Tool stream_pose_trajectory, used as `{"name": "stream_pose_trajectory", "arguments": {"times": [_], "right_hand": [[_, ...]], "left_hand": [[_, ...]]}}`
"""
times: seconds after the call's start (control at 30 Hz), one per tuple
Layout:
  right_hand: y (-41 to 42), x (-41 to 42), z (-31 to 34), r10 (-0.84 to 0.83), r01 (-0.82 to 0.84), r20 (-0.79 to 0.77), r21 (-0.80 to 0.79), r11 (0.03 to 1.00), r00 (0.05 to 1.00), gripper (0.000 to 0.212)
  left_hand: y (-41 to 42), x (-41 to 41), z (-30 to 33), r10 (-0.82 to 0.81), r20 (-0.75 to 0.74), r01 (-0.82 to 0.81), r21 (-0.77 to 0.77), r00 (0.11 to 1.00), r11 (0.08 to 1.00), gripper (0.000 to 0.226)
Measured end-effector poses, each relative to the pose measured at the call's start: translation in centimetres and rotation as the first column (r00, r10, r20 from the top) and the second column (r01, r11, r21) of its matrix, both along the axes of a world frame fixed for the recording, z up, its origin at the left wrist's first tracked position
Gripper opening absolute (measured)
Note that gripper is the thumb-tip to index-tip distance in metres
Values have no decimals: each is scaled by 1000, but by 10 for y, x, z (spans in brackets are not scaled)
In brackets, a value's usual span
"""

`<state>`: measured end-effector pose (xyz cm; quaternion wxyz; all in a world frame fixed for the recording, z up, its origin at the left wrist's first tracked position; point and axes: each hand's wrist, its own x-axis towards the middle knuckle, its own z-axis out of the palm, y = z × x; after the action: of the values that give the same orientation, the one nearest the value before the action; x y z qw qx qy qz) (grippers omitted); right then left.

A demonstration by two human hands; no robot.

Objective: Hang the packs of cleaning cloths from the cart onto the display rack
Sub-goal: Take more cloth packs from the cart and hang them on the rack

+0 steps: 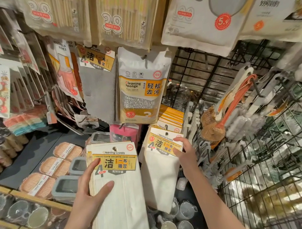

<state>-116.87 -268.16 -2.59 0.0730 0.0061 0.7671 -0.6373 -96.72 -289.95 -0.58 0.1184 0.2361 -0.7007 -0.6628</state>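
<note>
Head view: a shop aisle seen from above the hands, hung goods filling the upper half and shelved goods below.
Display rack (209,77): black wire grid running from the centre out to the right, with hooks; its right part carries brushes and other kitchen goods.
Upper packs (120,16): large cream packs marked "38" hang across the top, with white bags priced 5.9 to their right.
White cloth stack (118,202): a thick stack of white cleaning towel packs, held low at centre, yellow "Cleaning towels" label at its upper end, hang hole at the top.
Second cloth pack (163,173): the same kind of white pack with a yellow label, just right of the stack, tilted, its top near other yellow-labelled packs on the rack.
Grey cloth pack (99,94): already hanging, beside the sponge pack on its left.
Cleaning sponge pack (142,88): white and yellow bag hanging at centre, above the two white packs.
Left hand (91,191): grips the stack from its left edge, thumb laid across the front, fingers reaching up to the label.
Right hand (186,154): holds the second pack at its label, fingers curled round the pack's right edge.
Soap boxes (55,167): tan ribbed boxes on the shelf at left, beside grey lidded containers.
Cups (176,227): clear cups below the packs.
</note>
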Motion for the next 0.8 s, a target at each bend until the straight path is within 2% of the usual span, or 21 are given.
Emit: {"name": "stream_pose_trajectory", "arguments": {"times": [0.1,0.23,0.37,0.53,0.8], "right_hand": [[1,0,-5,-17,18,56,-19,1000,998,32],[3,-6,-3,-5,5,49,-2,1000,999,33],[-3,-17,-3,57,-55,-20,85,995,998,37],[-6,-31,-6,98,-98,10,150,984,995,45],[-16,-48,-6,-5,-29,150,224,974,989,48]], "left_hand": [[4,-1,2,3,-2,-3,-7,1000,1000,65],[9,-2,6,-7,3,7,0,1000,1000,65],[7,-5,8,-15,18,15,-29,1000,999,65],[6,-6,3,-16,15,17,-43,1000,999,65],[3,-5,-2,1,22,-1,-18,1000,1000,67]]}}
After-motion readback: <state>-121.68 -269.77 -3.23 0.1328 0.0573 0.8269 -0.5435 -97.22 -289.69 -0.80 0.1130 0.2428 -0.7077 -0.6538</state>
